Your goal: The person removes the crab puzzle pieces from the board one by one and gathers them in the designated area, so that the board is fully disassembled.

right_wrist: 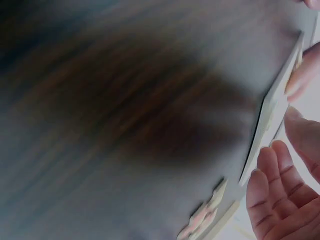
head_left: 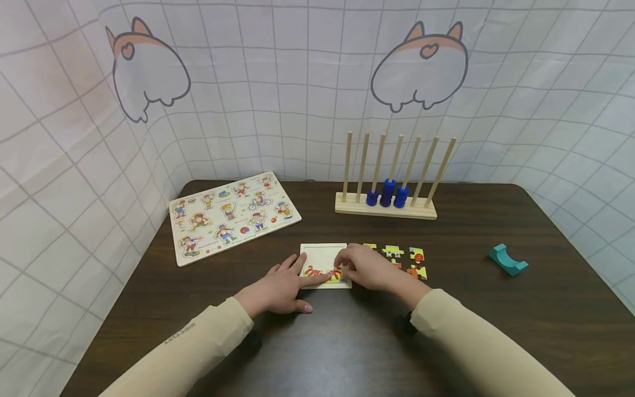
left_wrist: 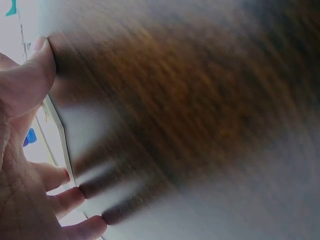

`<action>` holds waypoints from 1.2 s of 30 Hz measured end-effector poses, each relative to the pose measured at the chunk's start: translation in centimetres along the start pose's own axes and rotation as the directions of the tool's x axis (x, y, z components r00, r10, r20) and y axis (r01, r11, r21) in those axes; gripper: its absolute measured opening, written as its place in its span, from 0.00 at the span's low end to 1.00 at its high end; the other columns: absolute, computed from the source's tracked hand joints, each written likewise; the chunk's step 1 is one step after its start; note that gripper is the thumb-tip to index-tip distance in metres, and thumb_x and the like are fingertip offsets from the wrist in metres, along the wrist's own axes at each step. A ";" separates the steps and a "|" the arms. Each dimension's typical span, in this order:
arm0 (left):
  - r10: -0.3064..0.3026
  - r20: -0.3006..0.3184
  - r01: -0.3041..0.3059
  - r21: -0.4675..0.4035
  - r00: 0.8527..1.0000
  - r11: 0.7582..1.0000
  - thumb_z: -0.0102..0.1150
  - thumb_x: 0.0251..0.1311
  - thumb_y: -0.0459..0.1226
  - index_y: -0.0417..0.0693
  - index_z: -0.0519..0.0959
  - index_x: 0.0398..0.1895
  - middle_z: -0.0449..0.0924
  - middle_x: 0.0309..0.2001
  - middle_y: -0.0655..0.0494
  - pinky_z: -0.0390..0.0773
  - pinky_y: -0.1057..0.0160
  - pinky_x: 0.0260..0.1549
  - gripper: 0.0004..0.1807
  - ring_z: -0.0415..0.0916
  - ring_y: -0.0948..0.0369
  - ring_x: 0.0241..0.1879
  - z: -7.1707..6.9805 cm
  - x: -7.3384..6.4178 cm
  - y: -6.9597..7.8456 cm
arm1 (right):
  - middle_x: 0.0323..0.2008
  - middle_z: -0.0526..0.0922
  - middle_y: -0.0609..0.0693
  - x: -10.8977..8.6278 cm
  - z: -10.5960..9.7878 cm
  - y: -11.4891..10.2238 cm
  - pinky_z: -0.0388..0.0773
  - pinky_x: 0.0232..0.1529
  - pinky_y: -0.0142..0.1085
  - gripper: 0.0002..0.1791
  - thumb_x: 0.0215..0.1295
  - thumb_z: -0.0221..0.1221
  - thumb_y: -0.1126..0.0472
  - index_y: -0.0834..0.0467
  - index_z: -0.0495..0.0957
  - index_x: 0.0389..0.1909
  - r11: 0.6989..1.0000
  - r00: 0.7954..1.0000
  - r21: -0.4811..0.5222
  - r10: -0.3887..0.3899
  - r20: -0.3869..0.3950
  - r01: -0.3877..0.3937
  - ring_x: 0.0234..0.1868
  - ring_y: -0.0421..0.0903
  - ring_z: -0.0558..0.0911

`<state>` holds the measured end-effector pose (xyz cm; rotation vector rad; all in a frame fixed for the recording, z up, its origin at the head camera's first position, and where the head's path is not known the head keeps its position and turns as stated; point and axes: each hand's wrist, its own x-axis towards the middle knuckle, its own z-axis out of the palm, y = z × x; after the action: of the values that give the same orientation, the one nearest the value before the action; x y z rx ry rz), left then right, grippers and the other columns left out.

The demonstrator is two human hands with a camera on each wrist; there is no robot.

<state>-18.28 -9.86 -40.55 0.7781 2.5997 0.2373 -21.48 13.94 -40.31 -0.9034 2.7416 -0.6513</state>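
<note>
The left hand [head_left: 281, 286], fingers extended, is pressing puzzle pieces [head_left: 336, 278] in the tray [head_left: 319, 255], apparently steadying them. The right hand [head_left: 366, 267] is touching the tray's right side, any grasp unclear; loose pieces [head_left: 393, 251] are lying right of the tray, seemingly for easy reach.

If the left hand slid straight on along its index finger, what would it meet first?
Probably the right hand: its fingers lie just ahead of the left hand, over the right side of the tray, though relative height is unclear.
</note>
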 end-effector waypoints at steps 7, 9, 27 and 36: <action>0.014 -0.003 -0.014 -0.001 1.000 1.000 0.67 0.62 0.54 0.78 0.62 0.77 0.40 0.83 0.37 0.56 0.32 0.72 0.40 0.41 0.38 0.81 0.0 0.0 -0.1 | 0.34 0.83 0.48 0.7 0.8 -0.5 0.76 0.39 0.36 0.04 0.64 0.67 0.68 0.57 0.87 0.37 1.000 1.000 -0.030 0.005 0.018 -0.005 0.34 0.41 0.75; 0.022 -0.005 -0.022 -0.001 1.000 1.000 0.67 0.62 0.54 0.78 0.62 0.77 0.40 0.83 0.37 0.56 0.33 0.72 0.40 0.41 0.38 0.81 0.0 0.0 -0.2 | 0.34 0.83 0.48 0.8 0.8 -0.6 0.77 0.40 0.37 0.04 0.64 0.67 0.68 0.57 0.87 0.37 1.000 1.000 -0.023 0.017 0.021 -0.016 0.35 0.41 0.75; 0.056 -0.032 -0.057 -0.038 0.998 0.998 0.68 0.63 0.52 0.75 0.64 0.77 0.40 0.82 0.32 0.57 0.33 0.72 0.40 0.41 0.37 0.81 0.4 -0.1 -0.5 | 0.35 0.83 0.48 1.1 0.7 -1.0 0.78 0.45 0.41 0.05 0.64 0.68 0.67 0.57 0.87 0.39 0.995 0.994 0.005 0.095 0.060 -0.095 0.37 0.44 0.75; 0.029 -0.028 -0.030 -0.022 0.999 0.999 0.66 0.65 0.51 0.75 0.65 0.76 0.43 0.82 0.34 0.58 0.35 0.72 0.37 0.45 0.38 0.80 0.5 -0.8 -0.1 | 0.35 0.83 0.48 1.1 0.5 -1.2 0.78 0.45 0.41 0.04 0.65 0.67 0.67 0.57 0.87 0.39 0.997 0.995 -0.018 0.075 0.065 -0.074 0.37 0.43 0.75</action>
<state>-17.51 -10.31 -40.76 0.8117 2.6083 0.2871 -21.58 12.31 -40.21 -0.8069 2.7106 -0.5778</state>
